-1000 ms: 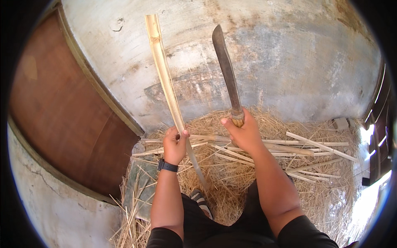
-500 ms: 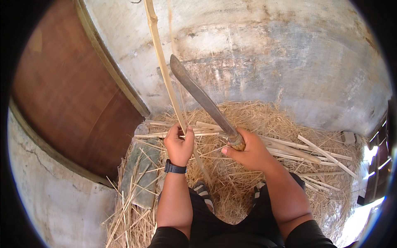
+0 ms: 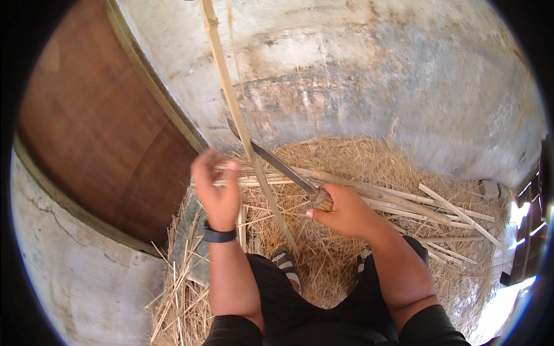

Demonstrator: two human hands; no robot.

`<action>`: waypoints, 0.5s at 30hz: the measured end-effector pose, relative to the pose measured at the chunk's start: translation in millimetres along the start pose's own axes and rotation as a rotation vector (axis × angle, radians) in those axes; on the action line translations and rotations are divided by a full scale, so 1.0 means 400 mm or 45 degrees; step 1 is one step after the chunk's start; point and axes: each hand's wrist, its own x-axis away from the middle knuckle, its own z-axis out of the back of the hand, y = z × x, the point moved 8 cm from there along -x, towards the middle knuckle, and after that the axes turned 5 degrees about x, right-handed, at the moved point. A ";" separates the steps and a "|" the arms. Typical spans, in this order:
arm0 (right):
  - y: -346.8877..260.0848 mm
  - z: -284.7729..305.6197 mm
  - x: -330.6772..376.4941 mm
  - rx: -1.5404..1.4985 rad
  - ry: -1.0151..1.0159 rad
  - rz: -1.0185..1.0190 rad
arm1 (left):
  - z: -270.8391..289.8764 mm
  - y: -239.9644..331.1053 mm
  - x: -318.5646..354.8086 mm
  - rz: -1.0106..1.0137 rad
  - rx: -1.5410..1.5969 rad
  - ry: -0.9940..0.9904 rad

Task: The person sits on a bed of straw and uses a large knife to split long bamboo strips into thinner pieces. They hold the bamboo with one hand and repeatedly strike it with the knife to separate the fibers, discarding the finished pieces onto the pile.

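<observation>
A long pale bamboo strip [image 3: 231,98] stands upright before me, slanting from the top of the view down to the straw near my feet. Just left of it is my left hand [image 3: 217,195], its fingers apart and slightly blurred, with nothing in them. In my right hand [image 3: 346,214] I grip a machete [image 3: 281,166] by its short handle. The dark blade points up and to the left. It crosses behind the strip, and its tip shows on the far side; whether blade and strip touch I cannot tell.
Split bamboo pieces [image 3: 398,199] lie in a pile across the straw [image 3: 323,259]. A stained wall [image 3: 369,75] rises behind, and a brown door [image 3: 98,127] is at the left. A grey slab [image 3: 199,262] lies left of my sandalled feet [image 3: 284,266].
My left hand has let go of the bamboo strip and moved left. The machete's tip has dropped lower and now passes behind the strip. The strip still stands upright.
</observation>
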 end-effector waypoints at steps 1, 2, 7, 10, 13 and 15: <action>0.002 -0.005 -0.003 0.055 -0.016 0.005 | 0.037 0.018 -0.048 -0.015 0.025 0.059; 0.021 -0.008 -0.001 0.117 -0.033 -0.012 | 0.031 0.062 -0.084 0.039 0.128 0.059; 0.027 -0.011 0.015 0.255 -0.178 -0.064 | -0.039 0.249 -0.281 0.152 0.239 -0.157; 0.030 -0.024 0.019 0.287 -0.160 0.002 | -0.074 0.277 -0.307 0.170 0.233 -0.217; 0.028 -0.025 0.022 0.297 -0.102 0.050 | -0.076 0.271 -0.316 0.189 0.204 -0.107; 0.025 -0.025 0.025 0.310 -0.089 0.076 | -0.079 0.261 -0.323 0.210 0.171 -0.032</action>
